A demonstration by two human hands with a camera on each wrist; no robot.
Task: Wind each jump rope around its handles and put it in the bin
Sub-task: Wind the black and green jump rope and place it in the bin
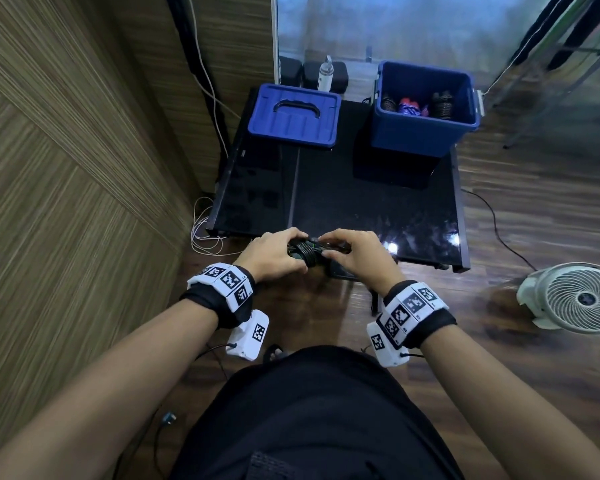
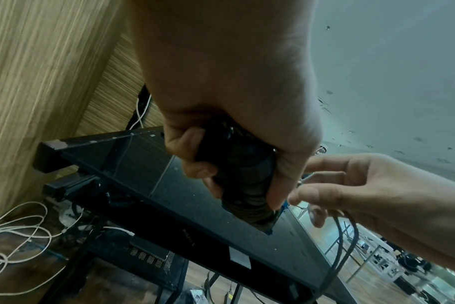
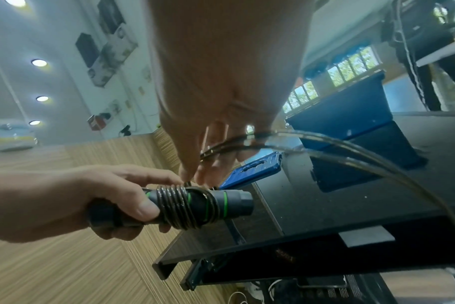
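My left hand (image 1: pixel 278 252) grips the black jump rope handles (image 3: pixel 185 205), which have green rings and several turns of thin cable wound round them. The bundle (image 1: pixel 305 252) hangs over the near edge of the black table (image 1: pixel 361 202). My right hand (image 1: pixel 347 249) pinches the loose cable (image 3: pixel 325 148) just beside the handles; the cable loops away to the right and down. The blue bin (image 1: pixel 426 133) stands open at the table's far right with several wound ropes (image 1: pixel 409 107) inside. In the left wrist view the handles (image 2: pixel 242 174) are mostly covered by my fingers.
The blue bin lid (image 1: pixel 295 116) lies at the table's far left. A wood-panelled wall (image 1: pixel 66 168) runs along the left with white cables (image 1: pixel 205 233) on the floor. A white floor fan (image 1: pixel 575 297) stands at the right. A white bottle (image 1: pixel 325 72) is behind the table.
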